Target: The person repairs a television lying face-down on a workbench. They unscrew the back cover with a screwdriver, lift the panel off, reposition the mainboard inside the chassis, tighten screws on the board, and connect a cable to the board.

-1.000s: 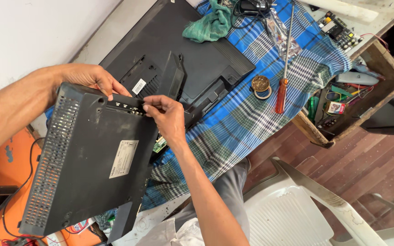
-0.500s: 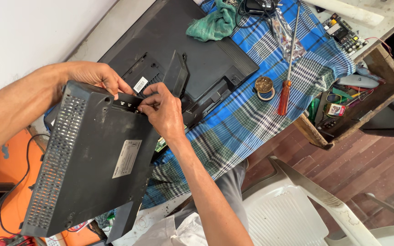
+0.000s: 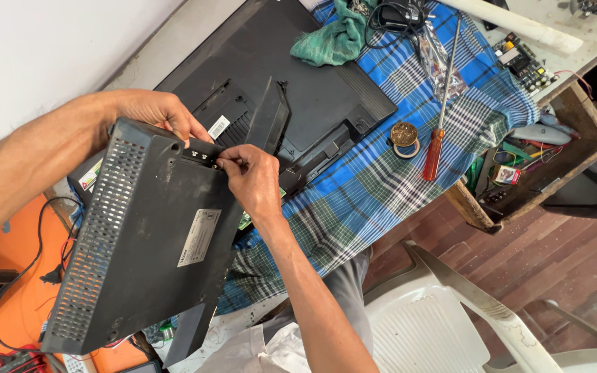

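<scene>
My left hand [image 3: 157,110] curled its grip over the top edge of a black plastic back cover [image 3: 146,242], vented with slots, tilted above the checked cloth [image 3: 367,200]. My right hand [image 3: 250,181] pinched fingertips together at the cover's port strip, just beside a dark flat monitor [image 3: 312,103].

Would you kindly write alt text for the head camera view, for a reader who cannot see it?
A person's left hand and right hand grip the top edge of a black vented cover, tilted up over a black monitor lying face down on a blue checked cloth. A red-handled screwdriver, a solder roll and a green rag lie on the cloth.
</scene>
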